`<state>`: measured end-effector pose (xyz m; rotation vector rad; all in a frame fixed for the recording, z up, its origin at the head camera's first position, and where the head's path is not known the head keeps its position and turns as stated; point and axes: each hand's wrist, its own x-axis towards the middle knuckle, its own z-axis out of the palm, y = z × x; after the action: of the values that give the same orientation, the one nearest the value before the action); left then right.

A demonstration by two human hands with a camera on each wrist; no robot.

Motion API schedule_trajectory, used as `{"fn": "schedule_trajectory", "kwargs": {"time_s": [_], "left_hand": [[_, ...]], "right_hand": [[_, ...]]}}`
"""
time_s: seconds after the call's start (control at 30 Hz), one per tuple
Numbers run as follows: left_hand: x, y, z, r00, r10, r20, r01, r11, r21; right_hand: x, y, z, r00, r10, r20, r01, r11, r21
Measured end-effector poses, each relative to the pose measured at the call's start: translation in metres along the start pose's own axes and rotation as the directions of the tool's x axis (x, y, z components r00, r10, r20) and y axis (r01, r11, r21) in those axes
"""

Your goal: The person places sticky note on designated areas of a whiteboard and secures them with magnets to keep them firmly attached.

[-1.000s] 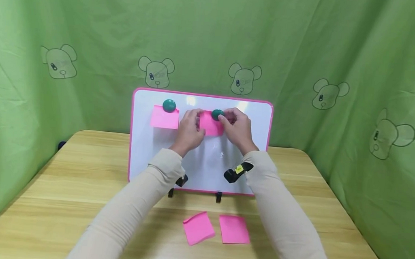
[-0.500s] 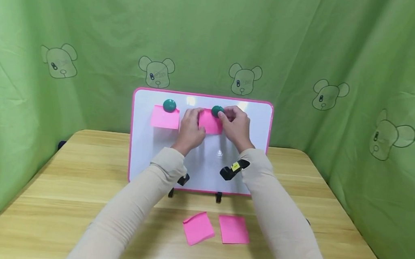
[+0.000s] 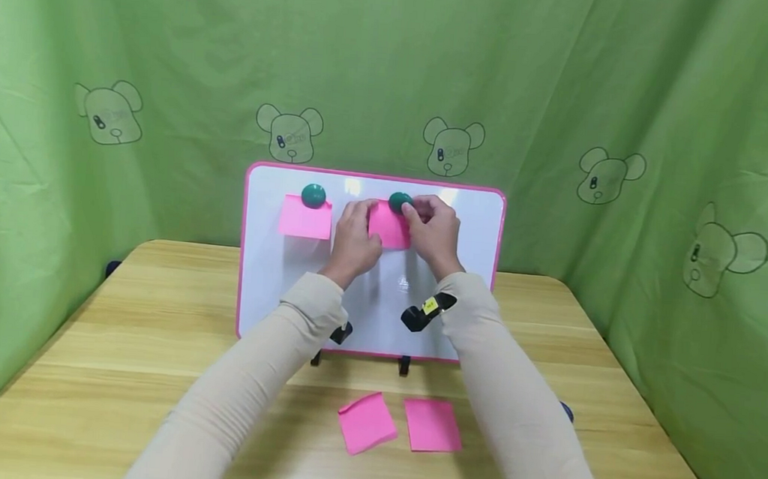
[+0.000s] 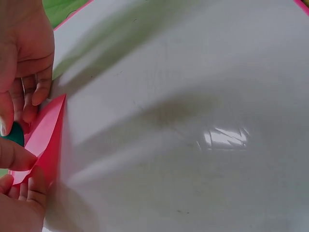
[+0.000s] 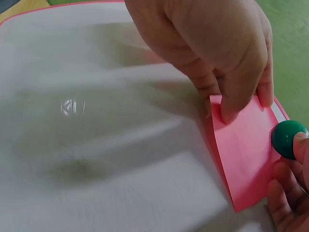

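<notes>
Read the head view as a clock dial centred on the white rectangular board with a pink rim (image 3: 298, 293). Your left hand (image 3: 354, 243), at 11 o'clock, pinches the square pink paper note (image 3: 390, 231) by its 9 o'clock edge; thumb and fingers are narrowly spaced. The pinched note is at 1 o'clock, and its lower edge stands off the board. Your right hand (image 3: 436, 232), at 2 o'clock, holds the glossy green dome-shaped magnet (image 3: 399, 202) between thumb and curled fingers, at the note's upper edge. Contact between magnet and board cannot be confirmed.

A second square pink paper note (image 3: 305, 222) hangs at 10 o'clock; a second green dome-shaped magnet (image 3: 314, 195) overlaps its upper edge. Two further pink paper squares lie on the light wood-grain table (image 3: 168, 313): the curled-edge square (image 3: 367, 423) at 6 o'clock, the flatter square (image 3: 432, 426) just beside it at 5 o'clock. Green printed cloth (image 3: 372, 50) fills 12 o'clock behind the board.
</notes>
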<state>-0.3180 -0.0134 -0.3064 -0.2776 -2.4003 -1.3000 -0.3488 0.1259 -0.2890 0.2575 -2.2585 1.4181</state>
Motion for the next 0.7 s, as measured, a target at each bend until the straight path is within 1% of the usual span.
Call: {"fn": "schedule_trajectory", "kwargs": {"time_s": [0.07, 0.2, 0.5, 0.7], "left_hand": [[-0.0002, 0.0004, 0.0001, 1.000, -0.009, 0.005, 0.009, 1.000, -0.002], [-0.0006, 0.0004, 0.0003, 1.000, -0.007, 0.004, 0.007, 1.000, 0.001], [-0.0002, 0.0000, 0.0004, 1.000, 0.003, -0.005, -0.003, 1.000, -0.011], [-0.0008, 0.0015, 0.0002, 1.000, -0.014, 0.008, 0.014, 1.000, -0.017]], "right_hand": [[0.0004, -0.0009, 0.0015, 1.000, 0.003, -0.008, -0.003, 1.000, 0.000], [0.0013, -0.0028, 0.0041, 1.000, 0.022, -0.013, -0.022, 1.000, -0.013], [0.0055, -0.0062, 0.0072, 0.998, 0.059, -0.018, -0.060, 0.995, -0.081], [0.0053, -0.0087, 0.0072, 0.996, 0.082, -0.030, -0.085, 0.989, -0.122]]}}
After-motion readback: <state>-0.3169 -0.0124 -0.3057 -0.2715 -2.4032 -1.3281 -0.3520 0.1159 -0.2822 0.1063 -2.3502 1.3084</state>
